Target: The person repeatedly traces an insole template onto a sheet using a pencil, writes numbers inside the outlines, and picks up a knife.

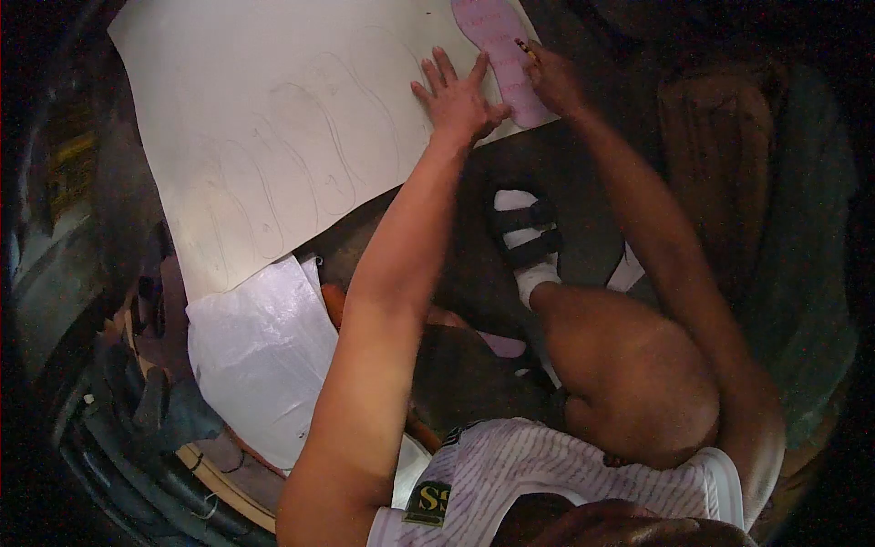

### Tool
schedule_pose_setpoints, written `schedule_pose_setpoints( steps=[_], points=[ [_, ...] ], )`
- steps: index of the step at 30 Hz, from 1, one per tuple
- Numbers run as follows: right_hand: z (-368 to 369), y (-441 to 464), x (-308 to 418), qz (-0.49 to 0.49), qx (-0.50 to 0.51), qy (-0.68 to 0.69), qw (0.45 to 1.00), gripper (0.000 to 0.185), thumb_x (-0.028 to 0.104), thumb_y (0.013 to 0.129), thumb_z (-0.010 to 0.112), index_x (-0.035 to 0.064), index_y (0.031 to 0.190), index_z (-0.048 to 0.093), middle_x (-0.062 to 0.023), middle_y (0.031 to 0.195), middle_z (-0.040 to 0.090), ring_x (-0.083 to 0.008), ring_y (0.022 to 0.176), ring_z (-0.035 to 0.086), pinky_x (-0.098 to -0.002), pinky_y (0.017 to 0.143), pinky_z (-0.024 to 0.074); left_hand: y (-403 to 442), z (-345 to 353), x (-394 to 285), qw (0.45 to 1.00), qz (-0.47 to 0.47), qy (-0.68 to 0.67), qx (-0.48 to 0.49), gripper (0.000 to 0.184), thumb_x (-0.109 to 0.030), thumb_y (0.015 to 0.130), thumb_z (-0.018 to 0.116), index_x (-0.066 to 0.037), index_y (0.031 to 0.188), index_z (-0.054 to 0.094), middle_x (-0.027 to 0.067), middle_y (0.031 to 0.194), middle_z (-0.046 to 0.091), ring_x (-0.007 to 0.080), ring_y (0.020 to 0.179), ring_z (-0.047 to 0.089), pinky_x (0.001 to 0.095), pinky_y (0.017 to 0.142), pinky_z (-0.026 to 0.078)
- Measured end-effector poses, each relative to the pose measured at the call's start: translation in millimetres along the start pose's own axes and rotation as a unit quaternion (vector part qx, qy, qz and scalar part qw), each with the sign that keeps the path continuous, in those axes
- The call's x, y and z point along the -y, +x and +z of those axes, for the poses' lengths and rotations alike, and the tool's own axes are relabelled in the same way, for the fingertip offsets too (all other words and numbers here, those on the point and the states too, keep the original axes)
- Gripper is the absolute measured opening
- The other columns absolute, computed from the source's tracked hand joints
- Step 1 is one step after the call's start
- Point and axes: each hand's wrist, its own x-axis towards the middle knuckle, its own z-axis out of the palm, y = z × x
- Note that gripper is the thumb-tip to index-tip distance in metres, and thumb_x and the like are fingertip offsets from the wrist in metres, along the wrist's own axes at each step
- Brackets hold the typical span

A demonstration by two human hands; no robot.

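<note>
My left hand [463, 98] lies flat with its fingers spread on a large white sheet [246, 82], its fingertips and thumb by the edge of a pink insole [499, 56]. The insole, printed with rows of lettering, lies at the sheet's right end, and its top is cut off by the frame. Closed around a short pencil [524, 46], my right hand [556, 82] is at the insole's right edge. Several sole-shaped outlines are drawn in thin lines across the sheet, left of my left hand.
Below the sheet is a foot in a white sock and dark strapped sandal [527, 228]. A shiny white plastic bag [260, 356] touches the sheet's lower left corner. Dark coiled tubes or tyres [137, 474] are at lower left. Brown material [715, 155] stands at right.
</note>
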Motion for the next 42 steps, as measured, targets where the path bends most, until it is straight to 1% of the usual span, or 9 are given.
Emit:
schedule_pose_setpoints(
  steps=[2,5,7,11,13,22,25,31,42],
  points=[
    [3.0,-2.3,-5.0,0.008,0.002,-0.001,1.000,0.040,0.013,0.083,0.055,0.0088,0.123,0.052,-0.0233,0.103,0.059,-0.0356,0.091,0.059,-0.0405,0.075,0.0476,-2.1,1.5,-0.8,1.000,0.004,-0.007,-0.008,0.090,-0.058,0.062,0.067,-0.034,0.139,0.029,0.0271,0.146,0.001,0.0470,0.134,0.002,0.0662,0.100,0.009],
    [7.5,-8.4,-17.2,-0.035,-0.074,-0.120,0.989,0.040,0.014,0.082,0.058,0.0084,0.121,0.053,-0.0225,0.108,0.057,-0.0341,0.098,0.057,-0.0402,0.079,0.0466,-1.9,2.5,-2.9,1.000,0.002,0.005,-0.023,0.090,-0.059,0.061,0.068,-0.034,0.138,0.029,0.0272,0.146,0.002,0.0473,0.134,0.003,0.0666,0.100,0.009],
    [2.0,-11.0,-25.0,-0.018,-0.105,0.013,0.994,0.041,0.016,0.081,0.061,0.0088,0.120,0.054,-0.0189,0.108,0.057,-0.0319,0.098,0.056,-0.0398,0.082,0.0455,-1.8,3.4,-1.5,1.000,0.009,0.000,-0.028,0.090,-0.059,0.061,0.068,-0.034,0.138,0.029,0.0272,0.146,0.003,0.0475,0.134,0.003,0.0667,0.100,0.009],
    [-0.2,-28.4,-61.1,-0.121,-0.053,0.101,0.986,0.045,0.016,0.079,0.064,0.0096,0.122,0.053,-0.0151,0.102,0.056,-0.0294,0.093,0.057,-0.0388,0.083,0.0449,-1.0,10.8,1.0,0.999,0.016,-0.002,-0.049,0.089,-0.059,0.061,0.068,-0.034,0.138,0.030,0.0274,0.146,0.004,0.0478,0.134,0.004,0.0671,0.099,0.009],
    [-15.4,-54.8,-47.4,-0.139,0.042,-0.029,0.989,0.046,0.015,0.078,0.066,0.0104,0.122,0.053,-0.0135,0.102,0.054,-0.0276,0.091,0.057,-0.0370,0.082,0.0459,-0.6,13.6,2.6,0.999,0.018,-0.003,-0.050,0.089,-0.059,0.061,0.067,-0.034,0.138,0.031,0.0273,0.146,0.004,0.0477,0.134,0.004,0.0671,0.099,0.009],
    [-8.4,-77.6,-42.1,-0.168,0.004,-0.018,0.986,0.056,0.020,0.076,0.070,0.0108,0.126,0.048,-0.0129,0.107,0.052,-0.0274,0.093,0.057,-0.0361,0.079,0.0477,-0.1,8.6,2.8,0.999,0.019,-0.004,-0.043,0.088,-0.059,0.062,0.066,-0.033,0.138,0.030,0.0272,0.146,0.003,0.0477,0.134,0.003,0.0665,0.100,0.009],
    [-6.6,-77.1,-42.7,-0.103,0.030,-0.024,0.994,0.055,0.021,0.076,0.069,0.0109,0.126,0.048,-0.0129,0.108,0.052,-0.0280,0.093,0.057,-0.0362,0.080,0.0477,-0.1,7.6,1.8,0.999,0.014,-0.004,-0.037,0.089,-0.059,0.062,0.066,-0.033,0.138,0.030,0.0272,0.146,0.003,0.0473,0.134,0.003,0.0663,0.100,0.009],
    [-11.2,-77.0,-36.1,-0.083,0.044,-0.037,0.995,0.053,0.025,0.079,0.068,0.0103,0.126,0.048,-0.0133,0.109,0.051,-0.0285,0.094,0.057,-0.0359,0.079,0.0480,-1.3,5.1,-0.5,0.999,0.011,-0.007,-0.029,0.089,-0.057,0.062,0.067,-0.033,0.139,0.029,0.0274,0.146,0.001,0.0473,0.134,0.001,0.0661,0.101,0.007],
    [-11.0,-74.3,-34.9,-0.104,0.025,-0.087,0.990,0.053,0.027,0.080,0.066,0.0107,0.127,0.047,-0.0136,0.110,0.051,-0.0285,0.093,0.057,-0.0360,0.078,0.0480,1.1,-1.2,-4.6,0.999,-0.002,-0.030,-0.014,0.085,-0.049,0.063,0.068,-0.030,0.138,0.032,0.0286,0.146,0.004,0.0479,0.134,0.003,0.0662,0.101,0.007]
  ],
)
